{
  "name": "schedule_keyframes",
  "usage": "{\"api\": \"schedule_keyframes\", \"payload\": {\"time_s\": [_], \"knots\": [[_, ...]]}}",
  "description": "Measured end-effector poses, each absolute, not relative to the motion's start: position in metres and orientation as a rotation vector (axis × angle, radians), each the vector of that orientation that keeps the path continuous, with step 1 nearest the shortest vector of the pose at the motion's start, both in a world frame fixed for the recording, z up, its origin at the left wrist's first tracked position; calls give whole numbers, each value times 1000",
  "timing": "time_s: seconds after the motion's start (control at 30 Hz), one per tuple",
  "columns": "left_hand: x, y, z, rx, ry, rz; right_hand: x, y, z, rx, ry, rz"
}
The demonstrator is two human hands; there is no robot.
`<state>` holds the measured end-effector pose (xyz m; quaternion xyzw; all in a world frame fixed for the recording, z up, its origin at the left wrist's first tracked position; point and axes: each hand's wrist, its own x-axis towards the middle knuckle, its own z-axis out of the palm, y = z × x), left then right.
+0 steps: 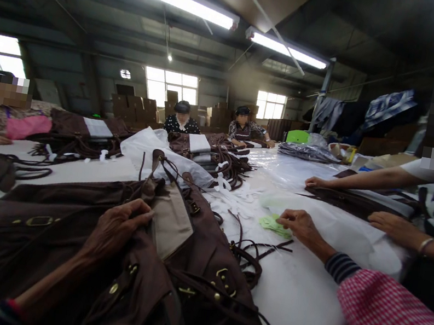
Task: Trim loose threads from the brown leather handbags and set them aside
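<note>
A dark brown fabric bag (205, 232) with brass-coloured buckles and long straps lies in front of me, its beige lining (171, 224) showing at the opening. My left hand (117, 226) is closed, thumb and fingers pinching the bag's edge beside that lining. Out to the right, my right hand (301, 226) has its fingers drawn together at a small pile of light-green slips (274, 225) on the white tabletop. Its fingertips touch the slips; how many it grips I cannot make out.
Stacked brown bags (210, 156) with white strips lie across the table (286, 296). White plastic sheeting (153, 146) and paper scraps (231, 201) are scattered between. At right, a co-worker's hands (393, 228) rest on another bag pile (360, 202). Other people sit at the far side.
</note>
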<state>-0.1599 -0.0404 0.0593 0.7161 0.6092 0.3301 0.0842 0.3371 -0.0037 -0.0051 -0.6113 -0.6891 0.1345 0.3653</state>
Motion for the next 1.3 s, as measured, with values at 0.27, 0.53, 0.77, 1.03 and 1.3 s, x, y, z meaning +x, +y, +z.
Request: {"api": "schedule_keyframes", "payload": {"time_s": [0.27,0.53,0.77,1.03,1.3], "knots": [[-153,-55,66,2269,1756,979,318,-8,18,-1501,-1446,329],[-145,-68,73,2682,1951,642,164,-26,84,-1088,-1498,1042],[-149,-68,74,2744,1978,463,7,-22,76,-910,-1271,1413],[-152,-77,86,3048,1552,369,-4,-17,39,-1043,-1198,1303],[-151,-110,91,3004,1398,152,-2,-14,33,-983,-1206,1244]]}}
